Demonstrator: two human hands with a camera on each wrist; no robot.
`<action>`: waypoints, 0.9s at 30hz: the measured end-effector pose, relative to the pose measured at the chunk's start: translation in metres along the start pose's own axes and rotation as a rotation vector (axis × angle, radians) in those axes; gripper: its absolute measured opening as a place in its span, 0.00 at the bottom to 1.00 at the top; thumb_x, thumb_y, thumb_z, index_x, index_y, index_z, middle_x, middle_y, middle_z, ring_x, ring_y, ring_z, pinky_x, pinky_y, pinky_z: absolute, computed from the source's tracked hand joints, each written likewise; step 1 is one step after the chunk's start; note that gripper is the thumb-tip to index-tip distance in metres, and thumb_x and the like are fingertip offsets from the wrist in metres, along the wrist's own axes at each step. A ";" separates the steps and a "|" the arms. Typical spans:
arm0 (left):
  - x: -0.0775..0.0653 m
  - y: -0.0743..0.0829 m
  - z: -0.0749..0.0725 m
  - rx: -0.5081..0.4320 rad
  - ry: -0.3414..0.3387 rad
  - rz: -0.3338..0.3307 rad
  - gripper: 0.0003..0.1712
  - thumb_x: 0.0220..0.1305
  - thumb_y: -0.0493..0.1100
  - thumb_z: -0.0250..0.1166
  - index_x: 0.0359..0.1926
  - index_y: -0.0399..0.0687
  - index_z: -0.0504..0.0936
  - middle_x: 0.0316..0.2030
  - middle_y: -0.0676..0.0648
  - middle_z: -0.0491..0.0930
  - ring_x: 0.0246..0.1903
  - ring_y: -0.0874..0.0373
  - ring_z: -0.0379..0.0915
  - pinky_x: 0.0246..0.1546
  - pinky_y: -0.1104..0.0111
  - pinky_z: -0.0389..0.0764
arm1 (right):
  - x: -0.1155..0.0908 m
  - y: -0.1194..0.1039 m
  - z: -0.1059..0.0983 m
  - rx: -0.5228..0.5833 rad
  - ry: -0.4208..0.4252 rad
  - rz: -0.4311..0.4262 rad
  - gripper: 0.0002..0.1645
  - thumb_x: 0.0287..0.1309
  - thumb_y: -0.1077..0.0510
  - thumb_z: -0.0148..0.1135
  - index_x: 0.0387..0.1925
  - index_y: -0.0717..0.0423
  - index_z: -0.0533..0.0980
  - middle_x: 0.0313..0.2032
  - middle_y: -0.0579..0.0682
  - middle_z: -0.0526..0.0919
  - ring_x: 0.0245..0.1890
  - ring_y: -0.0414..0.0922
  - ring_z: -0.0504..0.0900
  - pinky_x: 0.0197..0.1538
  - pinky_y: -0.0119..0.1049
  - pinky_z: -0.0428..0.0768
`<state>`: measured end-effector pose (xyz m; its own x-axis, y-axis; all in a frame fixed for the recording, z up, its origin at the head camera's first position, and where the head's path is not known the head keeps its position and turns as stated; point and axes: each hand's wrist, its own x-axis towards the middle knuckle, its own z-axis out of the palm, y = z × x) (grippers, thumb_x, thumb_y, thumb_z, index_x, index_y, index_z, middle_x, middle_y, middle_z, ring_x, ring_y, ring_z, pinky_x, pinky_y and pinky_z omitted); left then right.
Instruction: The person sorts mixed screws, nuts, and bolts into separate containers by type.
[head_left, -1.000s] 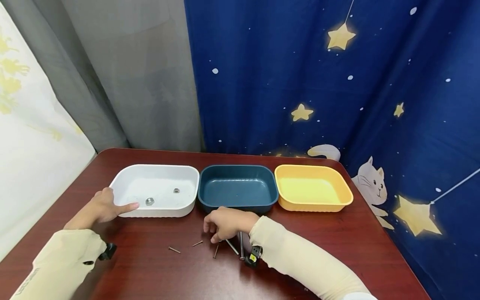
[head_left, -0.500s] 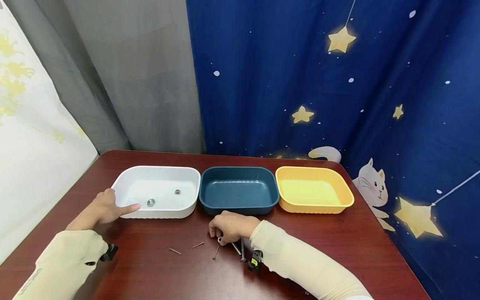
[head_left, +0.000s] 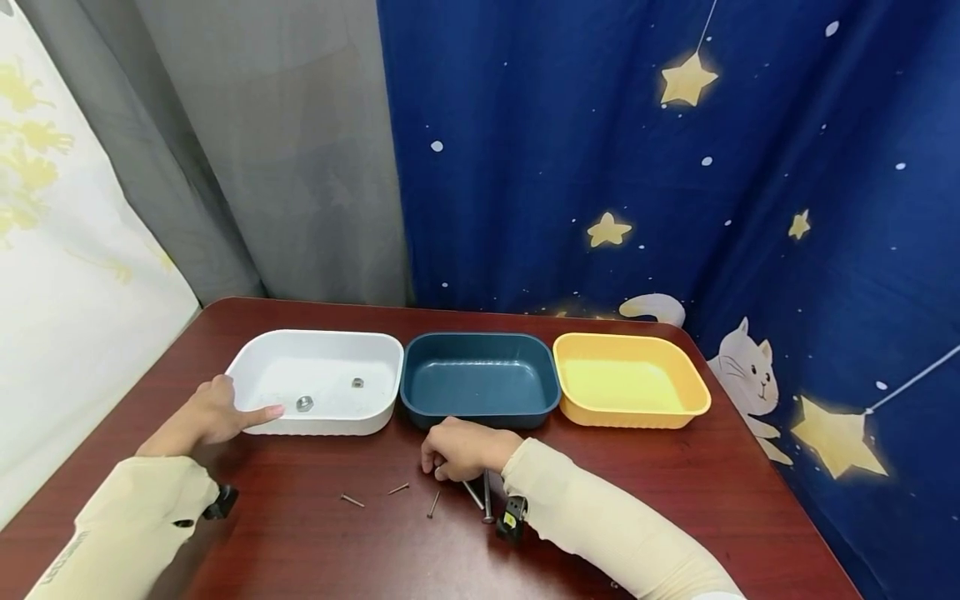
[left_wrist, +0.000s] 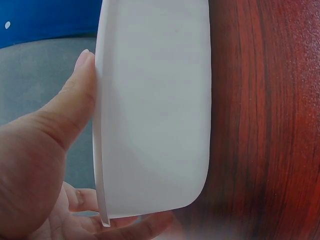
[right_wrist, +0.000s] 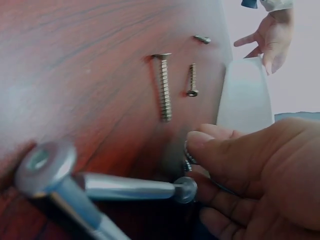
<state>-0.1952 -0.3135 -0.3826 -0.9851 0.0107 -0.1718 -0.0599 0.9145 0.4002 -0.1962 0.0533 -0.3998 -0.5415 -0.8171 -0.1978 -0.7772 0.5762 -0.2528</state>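
Note:
At the left end of the white tray (head_left: 322, 426), my left hand (head_left: 212, 412) grips the corner, thumb along the rim and fingers around the end. Two nuts, a larger one (head_left: 303, 403) and a smaller one (head_left: 357, 383), lie inside that tray. In front of the dark blue tray (head_left: 480, 421), my right hand (head_left: 461, 449) is low over the table. The right wrist view shows its thumb and fingers pinching a small threaded metal piece, apparently a nut (right_wrist: 188, 156), mostly covered. Beside this hand lie two long bolts, one (head_left: 488, 504) with its head toward me.
Three small screws lie left of the right hand: one leftmost (head_left: 352, 501), one in the middle (head_left: 399, 488), one nearest the hand (head_left: 433, 504). A yellow tray (head_left: 633, 416) stands right of the blue one. Curtains (head_left: 525, 167) hang behind the table.
My right hand has shifted slightly right from a second ago, and a ring-like metal piece showed at its fingertips half a second ago. The left hand stays on the white tray.

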 end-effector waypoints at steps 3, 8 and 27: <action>0.002 0.002 -0.002 -0.006 0.003 0.000 0.67 0.52 0.68 0.69 0.55 0.05 0.50 0.48 0.13 0.59 0.45 0.27 0.65 0.48 0.40 0.72 | 0.002 0.001 -0.007 0.037 0.019 -0.002 0.08 0.54 0.63 0.68 0.34 0.48 0.85 0.26 0.34 0.79 0.29 0.29 0.74 0.34 0.18 0.71; 0.004 0.003 -0.002 -0.009 0.003 -0.002 0.68 0.52 0.69 0.68 0.55 0.05 0.49 0.49 0.12 0.58 0.47 0.26 0.63 0.49 0.39 0.70 | 0.006 -0.001 -0.014 0.064 0.039 -0.007 0.06 0.59 0.63 0.65 0.31 0.47 0.83 0.24 0.34 0.76 0.29 0.32 0.73 0.35 0.20 0.71; 0.000 0.002 0.001 -0.001 -0.005 -0.012 0.69 0.50 0.69 0.69 0.55 0.05 0.49 0.48 0.13 0.59 0.46 0.26 0.64 0.49 0.40 0.71 | 0.042 -0.010 -0.021 0.626 0.224 -0.026 0.07 0.63 0.66 0.61 0.41 0.64 0.81 0.25 0.41 0.83 0.29 0.38 0.84 0.37 0.23 0.76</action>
<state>-0.1950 -0.3114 -0.3825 -0.9835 0.0020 -0.1811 -0.0717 0.9140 0.3994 -0.2184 0.0129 -0.3855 -0.6307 -0.7760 0.0005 -0.4950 0.4018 -0.7704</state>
